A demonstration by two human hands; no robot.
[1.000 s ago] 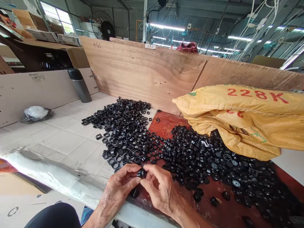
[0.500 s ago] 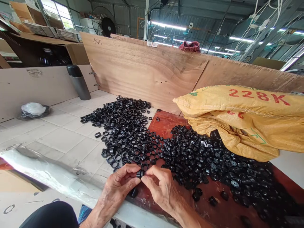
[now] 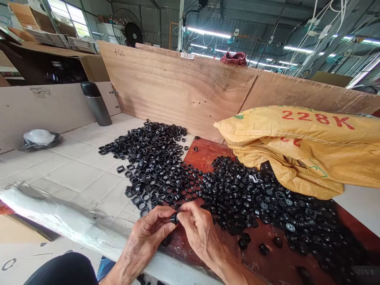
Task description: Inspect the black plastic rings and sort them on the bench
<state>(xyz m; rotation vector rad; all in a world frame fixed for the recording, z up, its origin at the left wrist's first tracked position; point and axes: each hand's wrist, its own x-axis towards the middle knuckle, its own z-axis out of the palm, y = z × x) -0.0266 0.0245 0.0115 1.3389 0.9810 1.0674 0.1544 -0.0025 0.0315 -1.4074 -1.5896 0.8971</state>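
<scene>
Between my two hands, over the table's front edge, is a small black ring-shaped plastic part point(image 3: 173, 218). My left hand point(image 3: 150, 229) pinches it between thumb and fingertips. From the other side my right hand point(image 3: 197, 225) closes its thumb and fingers at the part's right end; what lies inside that pinch is mostly hidden. Just beyond my hands spreads a pile of black plastic rings point(image 3: 160, 170). To the right lies a second heap of black cap-like parts point(image 3: 237, 190), some with pale round faces.
A yellow woven sack point(image 3: 297, 146) marked 228K lies on the right behind the caps. A dark bottle point(image 3: 96, 103) and a plastic bag point(image 3: 40, 138) stand at the left. A wooden board point(image 3: 175, 87) walls off the back. Clear plastic sheeting point(image 3: 65, 221) covers the front edge.
My right hand has turned slightly and its fingers now cover more of the black part's right end. The left hand keeps its pinch. The whole view has shifted a little.
</scene>
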